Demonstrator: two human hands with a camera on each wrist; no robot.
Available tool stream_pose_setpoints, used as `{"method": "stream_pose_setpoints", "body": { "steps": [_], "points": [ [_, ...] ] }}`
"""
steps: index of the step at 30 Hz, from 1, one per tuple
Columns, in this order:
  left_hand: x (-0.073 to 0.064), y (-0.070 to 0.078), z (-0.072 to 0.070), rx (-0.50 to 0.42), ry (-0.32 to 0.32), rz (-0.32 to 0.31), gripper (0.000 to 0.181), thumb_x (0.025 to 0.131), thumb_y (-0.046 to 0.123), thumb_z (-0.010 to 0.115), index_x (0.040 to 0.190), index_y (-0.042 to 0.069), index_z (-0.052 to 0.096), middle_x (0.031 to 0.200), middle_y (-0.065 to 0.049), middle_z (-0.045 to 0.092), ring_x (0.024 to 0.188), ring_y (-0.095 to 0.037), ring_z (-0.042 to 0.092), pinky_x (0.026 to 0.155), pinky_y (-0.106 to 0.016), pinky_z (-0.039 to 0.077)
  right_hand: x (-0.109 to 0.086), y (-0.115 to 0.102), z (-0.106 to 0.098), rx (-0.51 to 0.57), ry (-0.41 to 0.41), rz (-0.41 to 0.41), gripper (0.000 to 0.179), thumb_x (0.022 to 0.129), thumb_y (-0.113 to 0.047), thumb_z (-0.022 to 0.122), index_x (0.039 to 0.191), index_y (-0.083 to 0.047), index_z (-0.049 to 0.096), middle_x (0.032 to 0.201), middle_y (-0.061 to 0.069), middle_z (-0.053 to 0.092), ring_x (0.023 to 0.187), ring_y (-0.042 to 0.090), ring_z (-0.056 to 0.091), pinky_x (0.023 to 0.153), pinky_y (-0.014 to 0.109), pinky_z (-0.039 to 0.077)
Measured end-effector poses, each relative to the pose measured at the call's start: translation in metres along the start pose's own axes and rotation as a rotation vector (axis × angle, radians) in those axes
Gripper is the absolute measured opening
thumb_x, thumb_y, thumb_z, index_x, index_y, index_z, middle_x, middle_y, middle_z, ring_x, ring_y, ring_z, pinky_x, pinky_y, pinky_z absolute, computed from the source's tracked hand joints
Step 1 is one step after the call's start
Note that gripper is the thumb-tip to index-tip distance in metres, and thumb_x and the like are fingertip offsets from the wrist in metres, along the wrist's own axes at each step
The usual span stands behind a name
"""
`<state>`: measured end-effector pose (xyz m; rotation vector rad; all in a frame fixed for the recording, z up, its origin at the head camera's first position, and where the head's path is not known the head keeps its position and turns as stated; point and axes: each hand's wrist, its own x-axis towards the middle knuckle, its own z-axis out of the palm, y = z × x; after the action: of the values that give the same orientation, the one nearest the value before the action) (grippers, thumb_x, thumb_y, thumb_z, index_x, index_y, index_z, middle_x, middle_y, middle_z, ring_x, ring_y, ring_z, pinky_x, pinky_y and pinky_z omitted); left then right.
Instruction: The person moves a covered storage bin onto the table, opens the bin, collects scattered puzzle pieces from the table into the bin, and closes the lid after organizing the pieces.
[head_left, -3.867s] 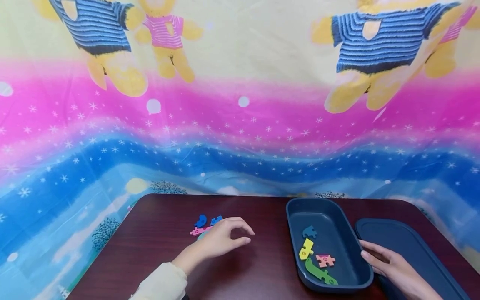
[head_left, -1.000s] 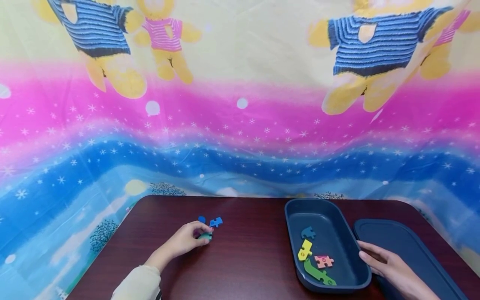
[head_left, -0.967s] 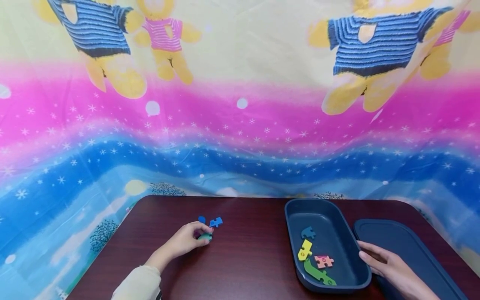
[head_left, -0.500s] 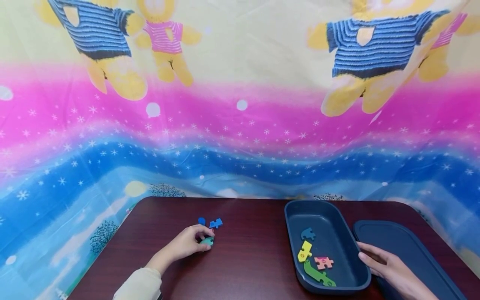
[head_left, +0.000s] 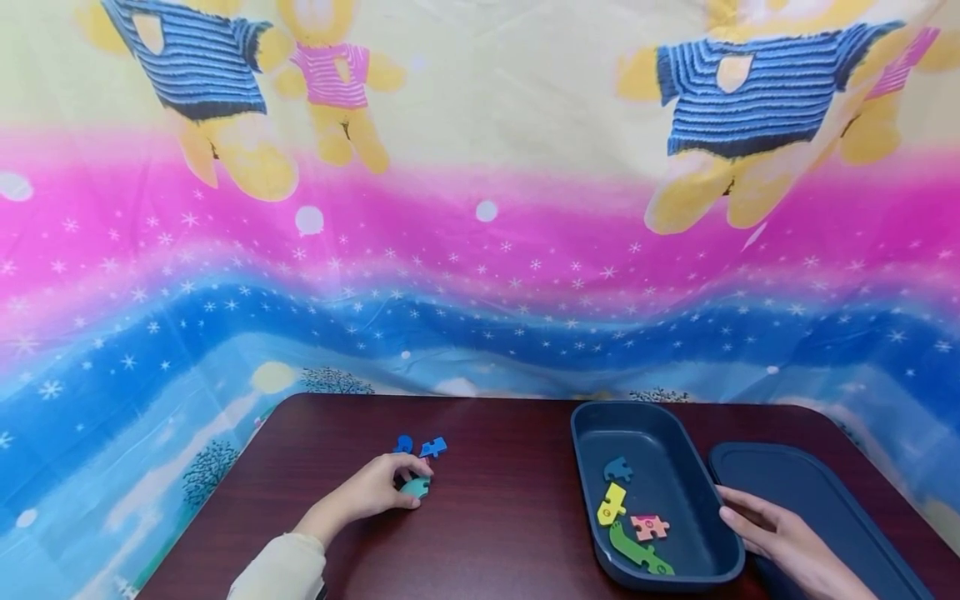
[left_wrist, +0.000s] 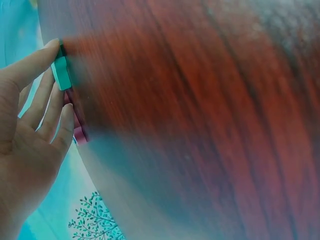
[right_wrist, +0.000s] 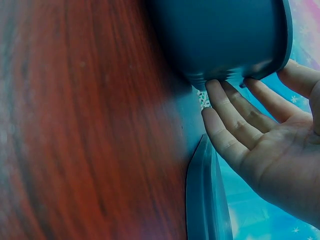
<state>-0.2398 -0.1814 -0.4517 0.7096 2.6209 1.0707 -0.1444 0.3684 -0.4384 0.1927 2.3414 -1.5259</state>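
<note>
At the left part of the table, my left hand (head_left: 378, 485) pinches a teal jigsaw piece (head_left: 416, 487) between thumb and fingers, low over the tabletop. In the left wrist view the thumb tip meets one end of the teal piece (left_wrist: 61, 72). A pink piece (left_wrist: 79, 134) lies beside it, partly hidden by the fingers. Two blue pieces, one rounded (head_left: 404, 444) and one angular (head_left: 433, 447), lie just beyond. My right hand (head_left: 772, 529) rests against the right side of a dark blue box (head_left: 581, 454), its fairly straight fingers touching the outer wall and the thumb at the rim.
Inside the box lie a dark teal piece (head_left: 618, 469), a yellow piece (head_left: 612, 505), a salmon piece (head_left: 649, 527) and a long green piece (head_left: 637, 552). A dark blue lid (head_left: 795, 492) lies right of the box, under my right hand. A printed cloth (head_left: 480, 275) hangs behind the brown table (head_left: 495, 500).
My left hand came down leftward from above the table to the teal piece. Over the last second, the hand and that piece have shifted slightly toward me. My right hand stays at the box.
</note>
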Motion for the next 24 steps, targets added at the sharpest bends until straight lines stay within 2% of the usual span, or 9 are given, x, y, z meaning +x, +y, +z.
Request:
{"method": "stream_pose_setpoints", "body": {
  "steps": [4, 14, 24],
  "points": [
    [-0.0009, 0.0004, 0.0003, 0.007, -0.001, 0.009, 0.03, 0.084, 0.012, 0.08, 0.113, 0.013, 0.071, 0.117, -0.004, 0.065, 0.093, -0.02, 0.057, 0.072, -0.034, 0.049, -0.0002, 0.0, 0.0003, 0.005, -0.003, 0.002, 0.081, 0.103, -0.046, 0.049, 0.153, 0.009, 0.018, 0.149, 0.039, 0.027, 0.125, 0.049, 0.048, 0.092, 0.043, 0.051],
    [-0.001, 0.0005, 0.0007, 0.011, 0.016, 0.021, 0.026, 0.086, 0.016, 0.079, 0.111, 0.018, 0.071, 0.116, 0.001, 0.064, 0.094, -0.017, 0.058, 0.074, -0.033, 0.05, -0.0008, 0.0, -0.0005, -0.013, -0.01, -0.011, 0.08, 0.103, -0.045, 0.047, 0.153, 0.009, 0.018, 0.15, 0.038, 0.027, 0.127, 0.05, 0.046, 0.093, 0.042, 0.051],
    [0.0003, 0.0067, -0.0001, 0.029, 0.03, 0.036, 0.025, 0.087, 0.021, 0.079, 0.11, 0.019, 0.071, 0.102, 0.008, 0.065, 0.088, -0.016, 0.058, 0.069, -0.03, 0.049, -0.0004, 0.0007, -0.0016, -0.012, -0.002, 0.008, 0.085, 0.101, -0.05, 0.051, 0.153, 0.009, 0.019, 0.15, 0.038, 0.028, 0.127, 0.05, 0.046, 0.094, 0.041, 0.051]
  ]
}}
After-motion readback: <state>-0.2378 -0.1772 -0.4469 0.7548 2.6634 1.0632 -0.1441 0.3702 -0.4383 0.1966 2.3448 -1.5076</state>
